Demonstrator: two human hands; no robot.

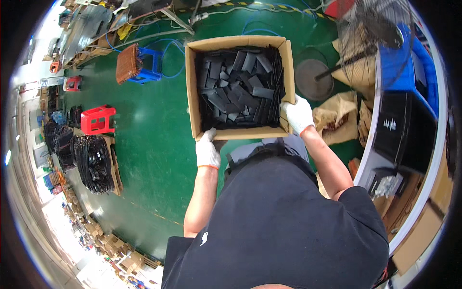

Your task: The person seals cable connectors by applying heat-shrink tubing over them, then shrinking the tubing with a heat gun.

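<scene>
An open cardboard box (237, 43) is held up in front of my body over the green floor. Inside lie many flat black rectangular pieces (240, 86), loose in the middle and standing along the sides. My left hand (208, 151), in a white knit glove, grips the near left corner of the box. On the near right corner, my right hand (298, 113) in a matching glove clasps the cardboard wall. The fingers under the box are partly hidden.
A blue stool (150, 66) with a brown woven seat and a red stool (98, 120) stand left. Bundled black parts (91, 161) rest on a pallet. At right are a standing fan (370, 43), its round base (314, 77), brown sacks (337, 115) and a bench with a blue bin (399, 67).
</scene>
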